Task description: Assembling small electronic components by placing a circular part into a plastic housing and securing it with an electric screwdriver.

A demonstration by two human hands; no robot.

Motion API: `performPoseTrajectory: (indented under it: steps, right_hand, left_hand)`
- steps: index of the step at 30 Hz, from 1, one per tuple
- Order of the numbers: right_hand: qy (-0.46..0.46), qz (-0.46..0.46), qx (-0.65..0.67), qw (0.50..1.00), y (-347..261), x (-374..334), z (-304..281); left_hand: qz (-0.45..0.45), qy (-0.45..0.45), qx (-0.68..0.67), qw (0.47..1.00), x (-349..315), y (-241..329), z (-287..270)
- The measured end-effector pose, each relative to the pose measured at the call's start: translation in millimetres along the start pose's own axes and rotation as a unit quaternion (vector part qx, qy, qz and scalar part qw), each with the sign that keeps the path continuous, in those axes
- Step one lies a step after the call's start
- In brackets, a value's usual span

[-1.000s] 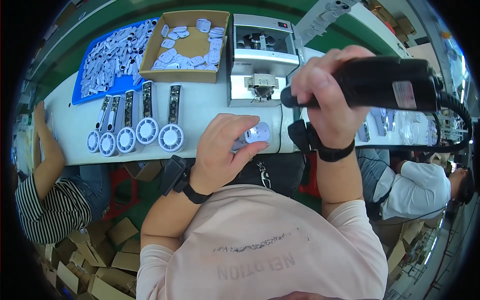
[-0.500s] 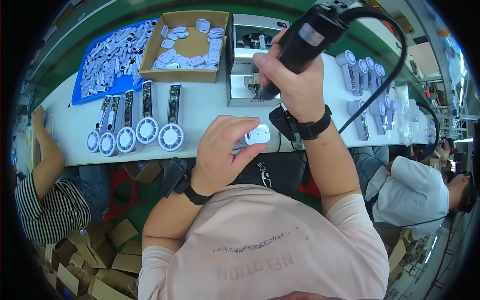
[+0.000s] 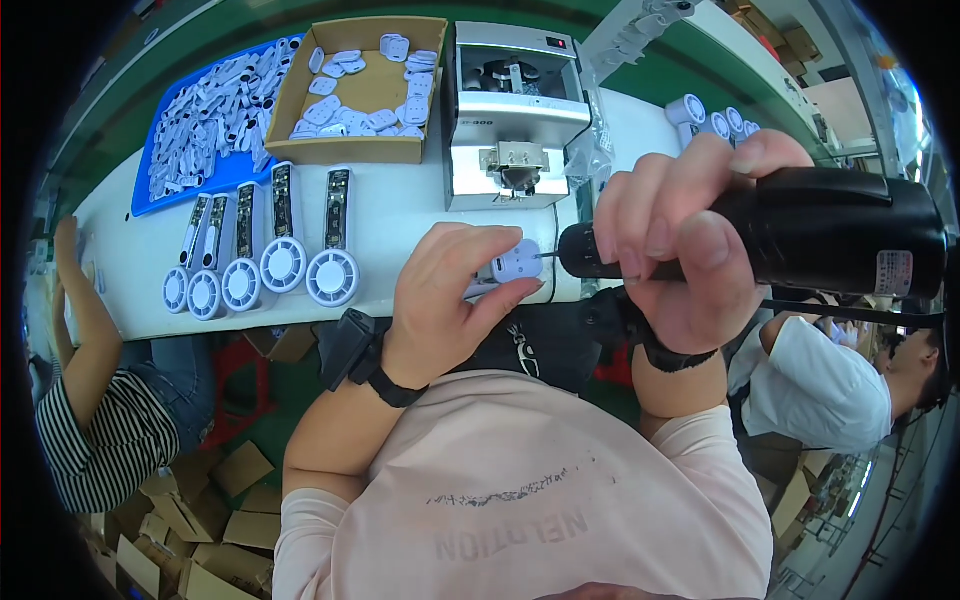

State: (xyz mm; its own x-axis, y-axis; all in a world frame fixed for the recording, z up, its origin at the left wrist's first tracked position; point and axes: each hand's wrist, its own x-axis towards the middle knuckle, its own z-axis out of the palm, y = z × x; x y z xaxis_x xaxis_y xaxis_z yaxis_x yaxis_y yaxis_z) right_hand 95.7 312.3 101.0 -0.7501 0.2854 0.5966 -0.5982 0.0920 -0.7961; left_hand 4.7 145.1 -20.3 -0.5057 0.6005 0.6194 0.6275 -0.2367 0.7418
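Note:
My left hand (image 3: 447,298) is closed around a white plastic housing (image 3: 517,262), thumb and fingers on either side of its rounded end. Small holes show on that end, which faces right; the rest is mostly hidden by the hand. My right hand (image 3: 690,245) grips a black electric screwdriver (image 3: 845,232), held nearly level. Its thin bit points left at the housing's end and seems to touch it or come very close. Behind the hands stands a silver screw feeder (image 3: 518,110).
Several white handheld fans with bare circuit boards (image 3: 284,262) lie at the left. Behind them are a blue tray (image 3: 150,190) of small white parts and a cardboard box (image 3: 350,150) of white covers. More fans (image 3: 686,110) stand at the right. Co-workers sit on both sides.
My right hand has brought the screwdriver down from the screw feeder, swinging it level so its bit meets or nears the housing. My left hand keeps its hold, with the housing's end slightly turned.

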Motion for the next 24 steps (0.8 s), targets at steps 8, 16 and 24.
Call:
performPoseTrajectory:
  steps: [8, 16, 24]
  right_hand:
    - [-0.067, -0.013, -0.095, 0.993, -1.8, 2.2, 2.5]
    - [0.079, 0.084, -0.032, 0.993, -1.9, -4.4, 10.0]
    - [0.177, 0.067, 0.164, 0.968, -33.7, -27.6, -29.5]
  left_hand:
    - [-0.009, -0.008, 0.004, 1.0, -1.0, 4.9, 0.7]
    - [-0.026, -0.013, 0.02, 0.999, -6.0, 1.4, 2.7]
    - [-0.032, -0.118, 0.122, 0.985, -19.3, -4.0, 16.3]
